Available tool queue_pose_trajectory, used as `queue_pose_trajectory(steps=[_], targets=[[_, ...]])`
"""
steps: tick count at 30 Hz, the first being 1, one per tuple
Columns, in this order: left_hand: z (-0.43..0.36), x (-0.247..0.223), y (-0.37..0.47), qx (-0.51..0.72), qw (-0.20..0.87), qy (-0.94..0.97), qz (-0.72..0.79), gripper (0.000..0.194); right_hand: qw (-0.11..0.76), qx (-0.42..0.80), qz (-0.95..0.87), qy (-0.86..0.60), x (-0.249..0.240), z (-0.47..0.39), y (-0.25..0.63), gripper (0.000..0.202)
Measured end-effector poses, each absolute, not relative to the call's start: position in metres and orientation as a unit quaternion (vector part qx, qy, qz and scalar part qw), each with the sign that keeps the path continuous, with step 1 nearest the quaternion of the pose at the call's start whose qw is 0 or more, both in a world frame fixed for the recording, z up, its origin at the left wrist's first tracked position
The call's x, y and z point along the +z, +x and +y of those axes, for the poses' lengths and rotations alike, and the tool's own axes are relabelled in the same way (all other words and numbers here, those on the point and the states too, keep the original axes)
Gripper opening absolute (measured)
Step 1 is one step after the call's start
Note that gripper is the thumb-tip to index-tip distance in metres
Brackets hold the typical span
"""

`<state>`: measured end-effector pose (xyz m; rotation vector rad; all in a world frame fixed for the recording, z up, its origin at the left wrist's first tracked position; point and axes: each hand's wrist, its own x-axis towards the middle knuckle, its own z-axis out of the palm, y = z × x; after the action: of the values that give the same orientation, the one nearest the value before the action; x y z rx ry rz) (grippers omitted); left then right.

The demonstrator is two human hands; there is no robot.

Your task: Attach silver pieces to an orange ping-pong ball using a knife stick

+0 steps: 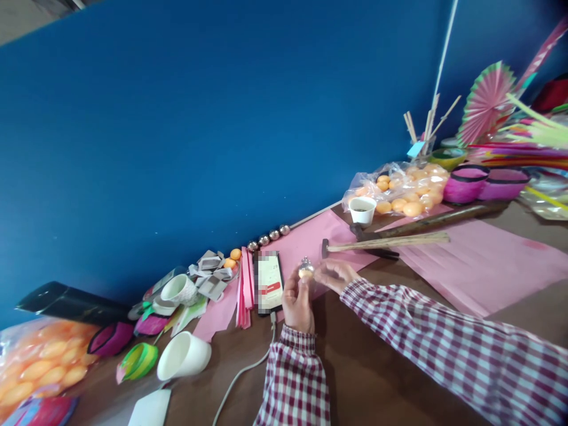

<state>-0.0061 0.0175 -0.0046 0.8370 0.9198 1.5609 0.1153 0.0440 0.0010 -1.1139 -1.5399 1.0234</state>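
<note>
My left hand (299, 302) pinches a small pale-orange ball (306, 273) between thumb and fingers; its upper part looks covered with shiny silver bits. Close by on the right, my right hand (336, 276) has its thumb and fingertips drawn together near the ball. Anything between those fingertips is too small to make out. A phone (270, 283) with a lit screen lies left of my left hand, its cable (243, 373) running toward me. Behind the hands, several silver balls (274, 235) stand in a row on pink paper (310, 234) by the wall.
A hammer (386, 241) and wooden sticks lie right of my hands. Beyond are a white cup (362, 210) and a bag of orange balls (412, 192). Grey pieces (210, 275), a white cup on its side (184, 356) and another bag of orange balls (48, 361) lie left.
</note>
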Motion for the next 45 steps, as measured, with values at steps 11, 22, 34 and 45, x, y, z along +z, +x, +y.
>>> queue_pose_trajectory(steps=[11,22,34,45], targets=[[0.0176,-0.0055,-0.007,0.651,0.527,0.372,0.399,0.043,0.479,0.413,-0.625,-0.458,-0.0007,0.0451,0.1133,0.018],[0.0165,-0.0051,-0.0069,0.651,0.51,0.373,0.42,0.043,0.469,0.424,-0.628,-0.453,0.0022,0.0438,0.1157,0.016],[0.015,-0.0024,-0.0047,0.644,0.513,0.364,0.435,0.043,0.482,0.465,-0.592,-0.448,0.0059,0.0445,0.1141,0.031],[0.0156,-0.0077,-0.0059,0.643,0.5,0.376,0.442,0.044,0.474,0.474,-0.598,-0.44,0.0058,0.0446,0.1154,0.032]])
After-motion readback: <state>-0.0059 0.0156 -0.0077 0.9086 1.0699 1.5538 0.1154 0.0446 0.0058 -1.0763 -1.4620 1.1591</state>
